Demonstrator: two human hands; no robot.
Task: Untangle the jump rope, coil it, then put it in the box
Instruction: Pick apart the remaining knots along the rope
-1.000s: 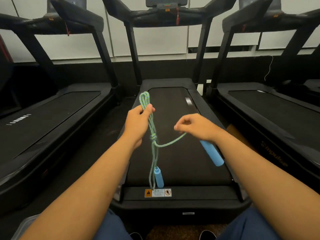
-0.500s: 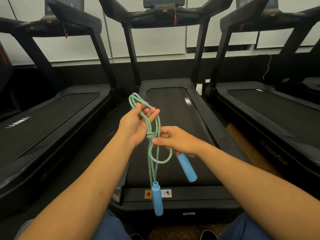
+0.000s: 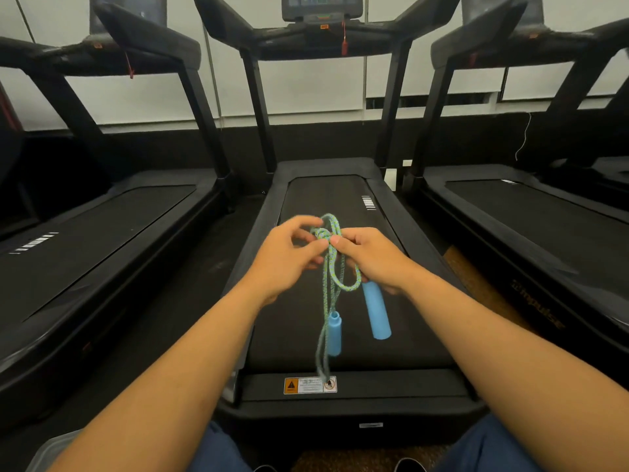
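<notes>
The rope [image 3: 332, 267] is held in the air above the near half of the middle treadmill [image 3: 401, 233] belt, not resting on anything. The left hand [image 3: 289, 260] is pinched on the knot [image 3: 321, 235] at the top of the bundle, thumb against fingertips; the right hand [image 3: 371, 257] is closed on the cord just beside the knot, with one handle [image 3: 376, 313] caught under its lower fingers. The second handle [image 3: 334, 332] hangs free below, and a long doubled strand trails down toward the warning label [image 3: 310, 385] at the near edge of the deck.

The cord is a braided green-and-blue weave, soft and limp, likely light and slightly grippy, so it should bend freely yet bind where the knot is tight. The handles are smooth, stiff, pale-blue cylinders, probably foam or plastic. The knot is best worked by pinching a single loop and easing it loose; pulling by the handles would likely tighten it. No box is in view.
</notes>
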